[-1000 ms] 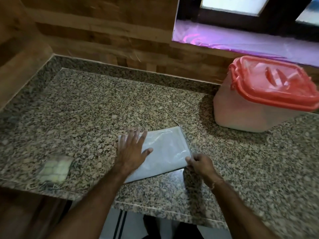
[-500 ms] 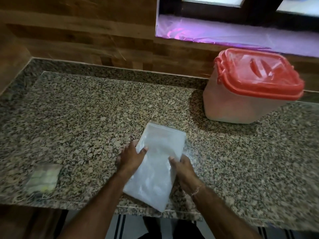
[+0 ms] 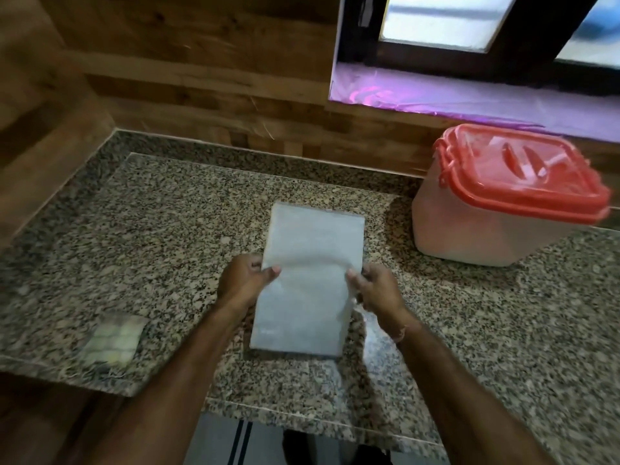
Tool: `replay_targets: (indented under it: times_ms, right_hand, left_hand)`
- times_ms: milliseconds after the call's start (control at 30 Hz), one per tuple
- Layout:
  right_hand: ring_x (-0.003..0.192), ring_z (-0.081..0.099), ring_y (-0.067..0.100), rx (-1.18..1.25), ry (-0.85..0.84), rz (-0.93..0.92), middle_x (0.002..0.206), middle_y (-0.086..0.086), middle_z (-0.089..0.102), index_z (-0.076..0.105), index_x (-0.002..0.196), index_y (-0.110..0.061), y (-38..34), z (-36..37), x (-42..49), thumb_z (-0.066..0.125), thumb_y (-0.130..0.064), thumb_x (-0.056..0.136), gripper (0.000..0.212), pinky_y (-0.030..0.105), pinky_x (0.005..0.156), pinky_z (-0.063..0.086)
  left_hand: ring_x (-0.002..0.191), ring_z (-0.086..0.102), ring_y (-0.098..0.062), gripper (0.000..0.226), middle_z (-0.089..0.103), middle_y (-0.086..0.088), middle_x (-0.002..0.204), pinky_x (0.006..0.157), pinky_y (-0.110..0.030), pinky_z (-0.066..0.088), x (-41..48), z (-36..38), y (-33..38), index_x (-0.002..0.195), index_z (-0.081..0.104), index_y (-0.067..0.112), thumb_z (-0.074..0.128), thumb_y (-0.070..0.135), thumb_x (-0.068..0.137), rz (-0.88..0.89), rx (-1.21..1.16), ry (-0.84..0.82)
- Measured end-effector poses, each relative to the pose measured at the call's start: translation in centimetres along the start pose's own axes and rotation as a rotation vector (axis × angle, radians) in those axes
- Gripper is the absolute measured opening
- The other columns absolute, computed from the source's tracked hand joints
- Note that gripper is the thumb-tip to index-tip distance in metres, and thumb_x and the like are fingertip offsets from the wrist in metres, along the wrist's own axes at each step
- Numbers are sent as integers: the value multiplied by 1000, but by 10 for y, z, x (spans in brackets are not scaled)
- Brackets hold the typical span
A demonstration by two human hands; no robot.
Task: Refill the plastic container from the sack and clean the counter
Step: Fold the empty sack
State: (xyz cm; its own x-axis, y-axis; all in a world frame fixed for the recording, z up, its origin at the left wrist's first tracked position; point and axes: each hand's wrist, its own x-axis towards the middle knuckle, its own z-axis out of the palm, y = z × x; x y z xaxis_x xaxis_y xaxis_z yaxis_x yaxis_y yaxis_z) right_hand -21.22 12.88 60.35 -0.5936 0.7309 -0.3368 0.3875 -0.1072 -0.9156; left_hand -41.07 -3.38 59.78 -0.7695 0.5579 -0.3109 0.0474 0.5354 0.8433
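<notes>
A flat, folded white sack (image 3: 310, 280) is held above the granite counter (image 3: 151, 236), long side pointing away from me. My left hand (image 3: 245, 283) pinches its left edge and my right hand (image 3: 379, 290) pinches its right edge, thumbs on top. The plastic container (image 3: 486, 236) stands at the back right with its red lid (image 3: 523, 182) closed; its body looks pale and translucent.
A small pale yellow-green cloth or sponge (image 3: 114, 338) lies near the counter's front left edge. A wooden wall rises behind and on the left. A window sill with purple sheet (image 3: 503, 105) runs above the container. The counter's front edge steps inward below my arms.
The sack lay flat and crosswise under my left palm; both hands have since turned it lengthwise and raised it by its two side edges. The view has shifted left.
</notes>
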Motion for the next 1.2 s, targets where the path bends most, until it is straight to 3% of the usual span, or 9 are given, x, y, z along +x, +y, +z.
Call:
replay_targets:
  times_ms: [167, 333, 433, 533, 700, 800, 933, 1100, 1200]
  right_hand:
    - [82, 71, 22, 134, 34, -195, 97, 19, 72, 62, 104, 12, -50, 3, 19, 63, -19, 101, 31, 33, 74, 64]
    - [86, 72, 24, 118, 3, -65, 99, 15, 72, 62, 100, 16, 2, 14, 7, 64, -29, 100, 45, 31, 68, 62]
    - [73, 67, 26, -27, 16, 86, 82, 9, 70, 64, 83, 9, 60, 22, -8, 68, -55, 92, 65, 37, 60, 54]
    - [60, 51, 19, -135, 7, 136, 63, 4, 53, 57, 65, -19, 101, 26, -16, 65, -85, 71, 67, 34, 59, 38]
    - [81, 64, 26, -104, 107, 147, 88, 8, 66, 56, 84, -15, 83, 33, -23, 79, -51, 77, 43, 41, 70, 55]
    - [101, 68, 31, -4, 63, 207, 111, 9, 66, 58, 102, -20, 77, 33, -23, 74, -67, 71, 58, 54, 86, 61]
    - [95, 72, 43, 54, -25, 282, 109, 31, 71, 62, 85, -7, 82, 31, -18, 73, -52, 83, 46, 66, 78, 58]
    - [100, 70, 44, 112, -68, 202, 110, 25, 72, 64, 93, -3, 59, 21, -36, 66, -19, 99, 17, 66, 88, 55]
    - [97, 71, 39, 127, -167, 81, 108, 22, 74, 68, 97, -5, 41, 14, -48, 66, -17, 99, 12, 59, 86, 58]
  left_hand:
    - [74, 78, -20, 16, 80, -4, 90, 67, -34, 63, 7, -19, 33, 105, 75, 13, 74, 24, 94, 133, -163, 115]
    - [72, 76, -19, 36, 77, -7, 90, 51, -20, 57, -19, -1, -9, 101, 76, 6, 71, 41, 95, 14, -176, 125]
    - [62, 74, -23, 48, 74, -5, 72, 49, -32, 58, -37, 17, -61, 80, 74, 8, 68, 54, 92, -125, -62, 93]
    - [54, 66, -29, 64, 61, -3, 55, 49, -36, 49, -47, 29, -96, 61, 61, 9, 67, 68, 86, -197, 91, 106]
    - [84, 65, -26, 53, 66, -2, 93, 59, -30, 42, -45, 35, -96, 99, 61, 15, 76, 62, 82, -232, 121, 113]
    - [97, 66, -27, 73, 64, -4, 110, 70, -33, 52, -46, 35, -97, 120, 55, 13, 80, 65, 75, -250, 120, 69]
    - [97, 72, -25, 98, 70, -1, 113, 82, -46, 63, -51, 37, -108, 125, 58, 18, 77, 82, 54, -298, -7, 32]
    - [81, 78, -22, 35, 81, -2, 89, 60, -27, 59, -80, 34, -90, 102, 77, 15, 85, 42, 81, -317, -353, -33]
    - [87, 79, -26, 31, 82, -4, 94, 66, -31, 62, -106, 27, -79, 103, 78, 11, 84, 35, 85, -260, -503, 63]
